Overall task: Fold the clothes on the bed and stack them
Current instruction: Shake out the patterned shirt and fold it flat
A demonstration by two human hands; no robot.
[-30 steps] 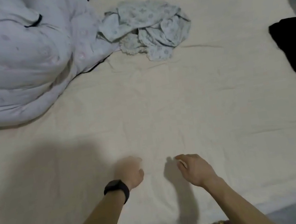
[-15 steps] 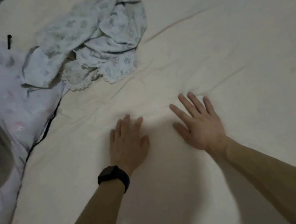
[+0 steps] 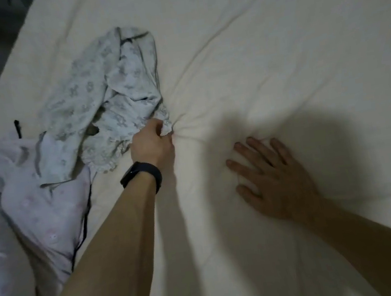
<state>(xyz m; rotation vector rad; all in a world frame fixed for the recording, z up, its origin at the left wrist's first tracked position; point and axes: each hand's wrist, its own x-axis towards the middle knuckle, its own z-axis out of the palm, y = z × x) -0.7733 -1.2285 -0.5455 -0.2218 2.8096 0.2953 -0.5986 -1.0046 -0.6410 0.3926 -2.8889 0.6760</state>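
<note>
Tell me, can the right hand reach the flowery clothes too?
Probably yes: the right hand lies flat on the sheet, only sheet between it and the flowery clothes, whose edge the left hand grips.

Printed garment (image 3: pixel 98 96): thin crumpled cloth, lace-edged; bedsheet (image 3: pixel 265 64): matt wrinkled cloth; wristband (image 3: pixel 141 177): smooth matt black

quilt (image 3: pixel 25 220) blocks L, bed (image 3: pixel 274 38) open R
</note>
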